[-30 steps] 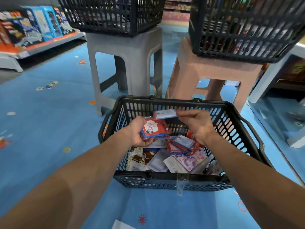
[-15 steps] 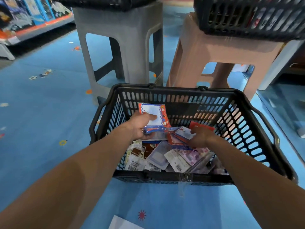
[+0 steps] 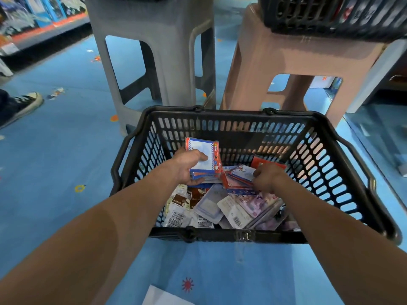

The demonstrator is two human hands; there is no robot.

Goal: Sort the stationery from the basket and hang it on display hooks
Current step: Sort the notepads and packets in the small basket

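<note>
Inside the black slotted plastic basket [image 3: 231,112], near its far wall, the left hand [image 3: 189,166] grips a stack of flat glossy packets [image 3: 202,155], thumb across the top. The right hand [image 3: 266,179] curls onto loose packets [image 3: 240,172]; whether it grips them I cannot tell.

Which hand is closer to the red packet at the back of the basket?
Right. The right hand lies just in front of the red packet; the left hand grips a card stack farther left.
</note>
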